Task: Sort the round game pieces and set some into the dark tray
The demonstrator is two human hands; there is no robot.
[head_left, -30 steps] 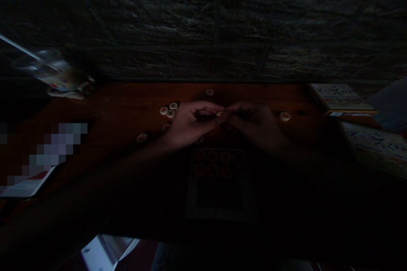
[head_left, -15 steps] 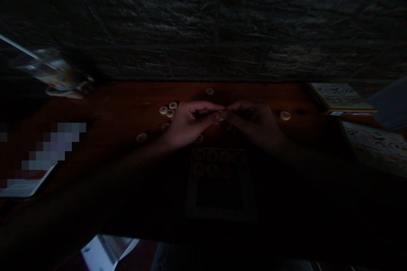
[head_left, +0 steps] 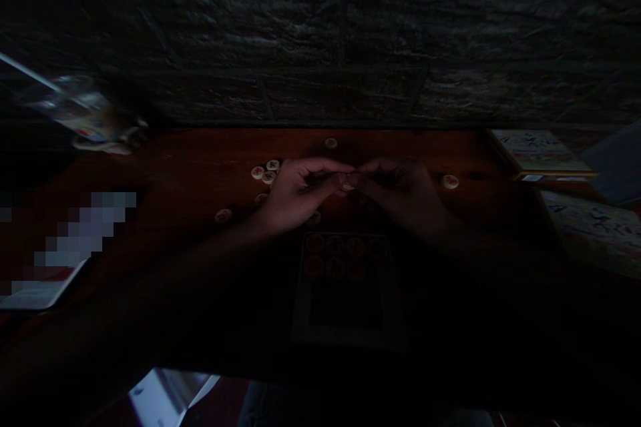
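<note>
My left hand [head_left: 305,190] and my right hand [head_left: 395,190] meet over the middle of the dark wooden table. Their thumbs and fingertips pinch one pale round Chinese chess piece [head_left: 349,185], mostly covered by the fingers. Nearer to me lies a shallow box [head_left: 300,313] with several chess pieces set in rows at its far end; deep shadow hides much of it. Close to my left hand are a few loose chess pieces [head_left: 268,177], and one more [head_left: 314,218] shows partly below my left wrist.
Single chess pieces lie by the wall [head_left: 330,143], at the right [head_left: 449,181] and at the left [head_left: 223,215]. Two flat patterned boxes [head_left: 541,150] are at the right. A plastic cup with a straw [head_left: 85,110] stands at the left back. A stone wall [head_left: 340,33] rises behind.
Both hands stay in nearly the same place. The chess piece between the fingertips has turned slightly, and a little more of its face shows now.
</note>
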